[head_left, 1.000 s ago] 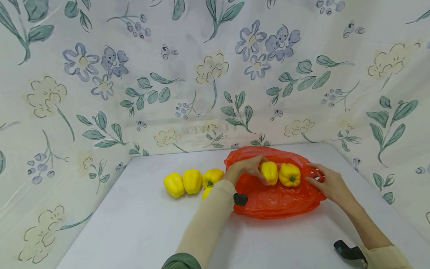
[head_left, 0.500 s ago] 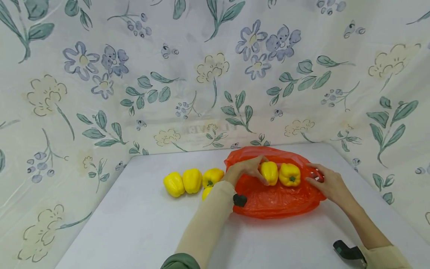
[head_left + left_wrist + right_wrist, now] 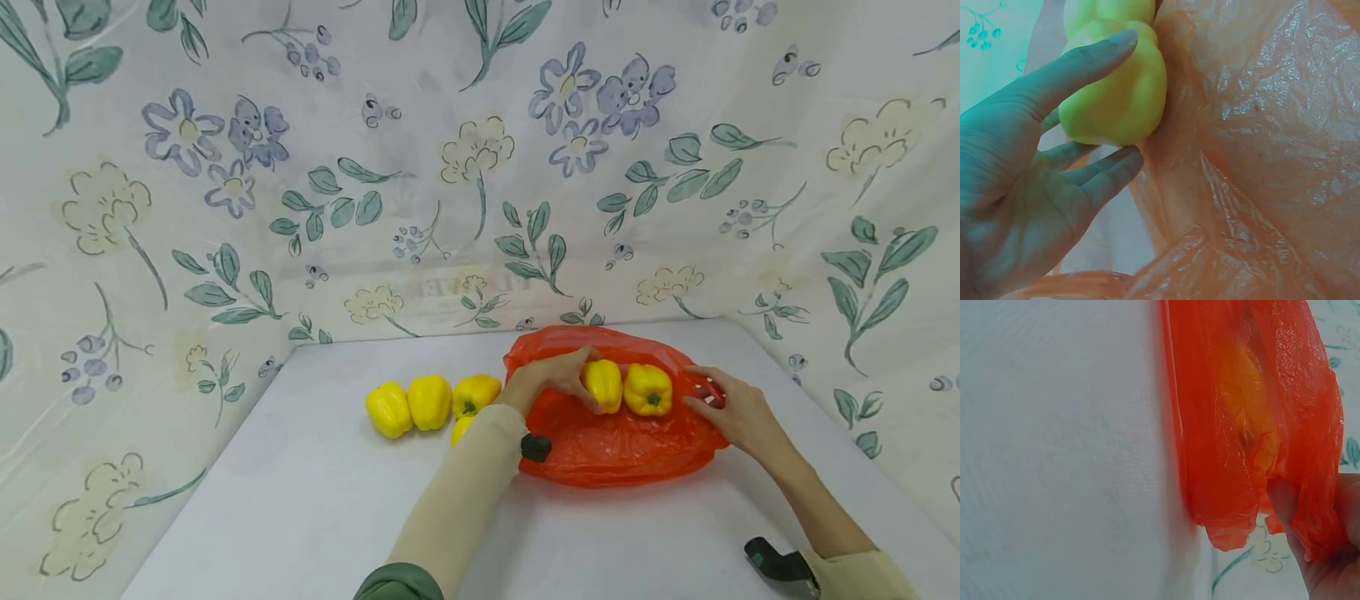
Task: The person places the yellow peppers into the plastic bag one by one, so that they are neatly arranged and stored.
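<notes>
My left hand [image 3: 558,372] grips a yellow bell pepper [image 3: 604,387] over the red plastic bag [image 3: 607,458]. In the left wrist view the thumb lies across this pepper [image 3: 1132,94], and the other fingers are on its opposite side. A second yellow bell pepper [image 3: 648,390] sits right beside it on the bag. At the bag's right end, my right hand [image 3: 738,412] holds the crumpled film between thumb and fingers. The right wrist view shows the bag [image 3: 1197,412] bunched in that hand [image 3: 1332,572], with yellow showing through the film.
Left of the bag, several yellow bell peppers stand on the white table [image 3: 300,500]: a left one [image 3: 388,410], a middle one [image 3: 430,402] and one [image 3: 476,393] near my left sleeve. Another [image 3: 461,429] is partly hidden by the sleeve. A floral sheet [image 3: 450,208] hangs behind.
</notes>
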`<state>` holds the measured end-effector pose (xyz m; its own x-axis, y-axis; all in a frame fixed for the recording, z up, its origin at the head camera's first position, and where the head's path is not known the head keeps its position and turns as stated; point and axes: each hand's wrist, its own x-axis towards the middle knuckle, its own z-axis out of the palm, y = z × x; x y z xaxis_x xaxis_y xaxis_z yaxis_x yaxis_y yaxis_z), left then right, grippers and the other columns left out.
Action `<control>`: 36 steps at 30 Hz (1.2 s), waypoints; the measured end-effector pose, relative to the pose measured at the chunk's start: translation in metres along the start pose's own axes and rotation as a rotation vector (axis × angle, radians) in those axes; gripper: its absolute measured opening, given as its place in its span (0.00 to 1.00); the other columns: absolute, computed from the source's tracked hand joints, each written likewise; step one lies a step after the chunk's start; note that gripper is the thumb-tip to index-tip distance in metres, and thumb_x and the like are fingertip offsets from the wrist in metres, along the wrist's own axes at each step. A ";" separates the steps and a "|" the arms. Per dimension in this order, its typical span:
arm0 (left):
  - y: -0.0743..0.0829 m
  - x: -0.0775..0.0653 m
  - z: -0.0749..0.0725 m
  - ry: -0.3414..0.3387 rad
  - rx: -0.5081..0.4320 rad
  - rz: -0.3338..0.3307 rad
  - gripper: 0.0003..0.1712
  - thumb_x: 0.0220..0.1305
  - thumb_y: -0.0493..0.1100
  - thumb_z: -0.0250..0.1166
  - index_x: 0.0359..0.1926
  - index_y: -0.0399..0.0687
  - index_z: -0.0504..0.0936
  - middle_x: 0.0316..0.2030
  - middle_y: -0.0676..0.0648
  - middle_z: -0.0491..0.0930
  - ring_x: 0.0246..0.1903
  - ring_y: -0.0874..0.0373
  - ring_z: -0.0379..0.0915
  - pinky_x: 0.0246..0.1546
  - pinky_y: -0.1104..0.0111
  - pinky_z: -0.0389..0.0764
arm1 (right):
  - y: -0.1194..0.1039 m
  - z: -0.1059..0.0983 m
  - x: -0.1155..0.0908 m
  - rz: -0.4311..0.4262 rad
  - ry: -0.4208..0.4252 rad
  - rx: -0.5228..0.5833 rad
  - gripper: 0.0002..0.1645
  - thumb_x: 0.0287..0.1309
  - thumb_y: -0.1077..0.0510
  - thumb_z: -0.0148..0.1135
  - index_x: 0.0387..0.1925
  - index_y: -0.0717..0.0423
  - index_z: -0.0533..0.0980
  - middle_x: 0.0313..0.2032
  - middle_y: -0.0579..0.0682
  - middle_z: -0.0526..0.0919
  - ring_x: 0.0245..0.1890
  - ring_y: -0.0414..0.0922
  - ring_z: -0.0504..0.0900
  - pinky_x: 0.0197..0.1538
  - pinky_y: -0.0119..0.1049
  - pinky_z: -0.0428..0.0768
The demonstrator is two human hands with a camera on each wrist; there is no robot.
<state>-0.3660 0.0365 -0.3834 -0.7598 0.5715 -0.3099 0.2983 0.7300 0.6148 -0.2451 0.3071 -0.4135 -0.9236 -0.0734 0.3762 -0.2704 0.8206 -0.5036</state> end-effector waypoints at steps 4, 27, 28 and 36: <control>0.005 -0.003 -0.003 -0.007 0.063 -0.019 0.61 0.45 0.61 0.78 0.74 0.80 0.48 0.73 0.59 0.56 0.70 0.54 0.51 0.69 0.46 0.63 | -0.001 0.000 0.000 0.002 0.000 0.000 0.30 0.59 0.60 0.67 0.62 0.59 0.70 0.38 0.62 0.82 0.32 0.48 0.76 0.25 0.25 0.76; 0.038 -0.061 -0.023 0.082 0.409 0.283 0.55 0.60 0.64 0.65 0.78 0.66 0.42 0.76 0.51 0.52 0.74 0.54 0.52 0.72 0.53 0.62 | -0.001 0.002 -0.001 -0.014 0.012 0.000 0.29 0.58 0.61 0.67 0.61 0.59 0.71 0.37 0.60 0.82 0.32 0.48 0.76 0.25 0.25 0.76; 0.038 -0.065 -0.023 0.095 0.409 0.304 0.54 0.60 0.64 0.65 0.78 0.67 0.42 0.76 0.52 0.52 0.74 0.54 0.52 0.72 0.54 0.63 | -0.001 0.002 -0.001 -0.016 0.012 -0.001 0.29 0.58 0.61 0.67 0.61 0.59 0.71 0.37 0.60 0.82 0.32 0.48 0.75 0.24 0.25 0.76; 0.018 -0.098 -0.022 0.199 0.406 0.426 0.54 0.62 0.61 0.64 0.77 0.70 0.38 0.75 0.52 0.53 0.71 0.55 0.58 0.68 0.56 0.70 | -0.001 0.003 0.000 -0.016 0.006 -0.008 0.29 0.58 0.60 0.67 0.61 0.59 0.71 0.39 0.62 0.82 0.33 0.49 0.77 0.28 0.27 0.80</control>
<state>-0.2987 -0.0146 -0.3264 -0.6070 0.7918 0.0677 0.7654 0.5596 0.3178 -0.2454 0.3049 -0.4154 -0.9177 -0.0831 0.3884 -0.2824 0.8241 -0.4910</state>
